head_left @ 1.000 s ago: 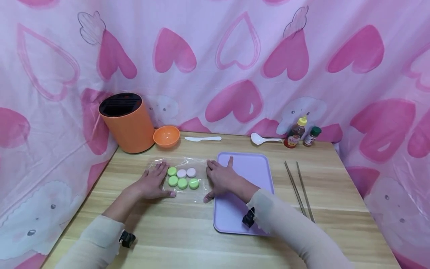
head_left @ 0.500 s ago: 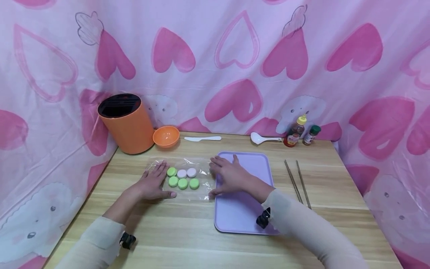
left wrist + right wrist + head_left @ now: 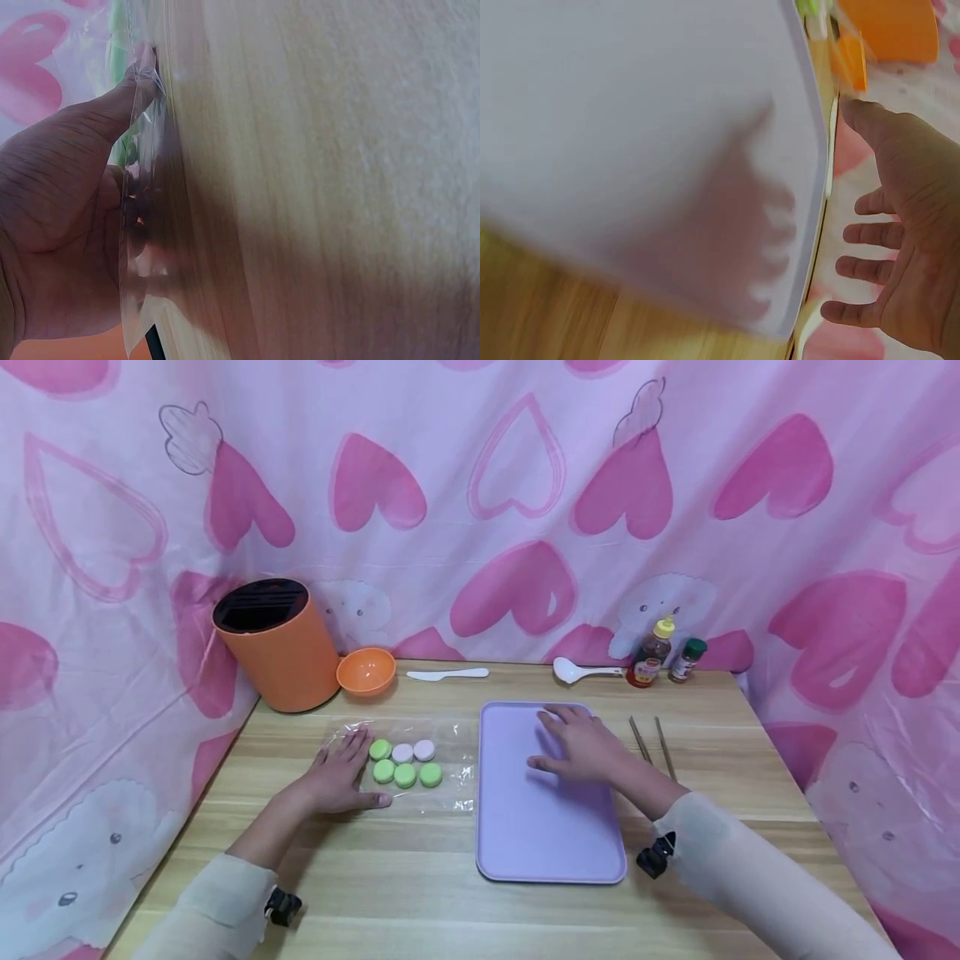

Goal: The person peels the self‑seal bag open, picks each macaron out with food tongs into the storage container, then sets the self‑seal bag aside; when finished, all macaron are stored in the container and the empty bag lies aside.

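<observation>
A clear plastic bag (image 3: 454, 777) lies flat on the table, left of the purple tray (image 3: 547, 843). Several green macarons (image 3: 405, 775) and two pale pink macarons (image 3: 424, 750) sit within the bag's outline in two rows. My left hand (image 3: 337, 778) rests on the bag's left end, fingers spread; in the left wrist view its thumb touches the clear film (image 3: 150, 112). Over the tray's upper right part hovers my right hand (image 3: 581, 747), its fingers apart and holding nothing. The right wrist view shows that hand (image 3: 911, 217) above the tray, with its shadow on the surface.
An orange knife block (image 3: 288, 660) and an orange bowl (image 3: 367, 673) stand at the back left. Along the back lie a white knife (image 3: 447, 674) and a white ladle (image 3: 573, 671), beside a syrup bottle (image 3: 651, 653) and a green-capped jar (image 3: 687, 662). Metal chopsticks (image 3: 664, 747) lie right of the tray.
My right hand has left the bag's right end and moved right, over the tray. My left hand has stayed on the bag. The head view has shifted slightly.
</observation>
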Tool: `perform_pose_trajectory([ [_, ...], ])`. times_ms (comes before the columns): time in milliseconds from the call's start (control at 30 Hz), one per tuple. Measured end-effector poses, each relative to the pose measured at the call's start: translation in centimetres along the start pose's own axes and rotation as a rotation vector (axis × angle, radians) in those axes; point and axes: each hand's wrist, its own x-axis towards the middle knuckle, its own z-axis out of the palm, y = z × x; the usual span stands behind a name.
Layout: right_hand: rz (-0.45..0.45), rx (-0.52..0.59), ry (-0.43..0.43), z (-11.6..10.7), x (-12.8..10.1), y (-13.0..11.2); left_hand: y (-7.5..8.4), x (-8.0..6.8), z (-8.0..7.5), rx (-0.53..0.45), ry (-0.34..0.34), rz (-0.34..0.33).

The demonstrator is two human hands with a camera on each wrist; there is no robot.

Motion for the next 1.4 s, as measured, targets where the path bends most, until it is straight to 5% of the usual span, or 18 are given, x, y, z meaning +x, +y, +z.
perform_pose_trajectory([
  [500, 0.302, -0.034, 0.004, -0.1, -6.3, 6.8, -0.3, 0.1, 0.3, -0.003, 0.004, -0.002],
  [833, 0.521, 0.016, -0.059, -0.3, -10.3, 8.7, -0.4, 0.2, 0.3, 0.000, -0.002, -0.006],
  [1067, 0.544, 0.083, -0.135, -0.3, -11.3, 8.6, -0.6, 0.3, 0.3, -0.001, -0.001, 0.000],
  [1400, 0.514, 0.077, -0.020, 0.4, -11.4, 8.7, -0.3, 0.1, 0.2, 0.005, -0.007, -0.006],
])
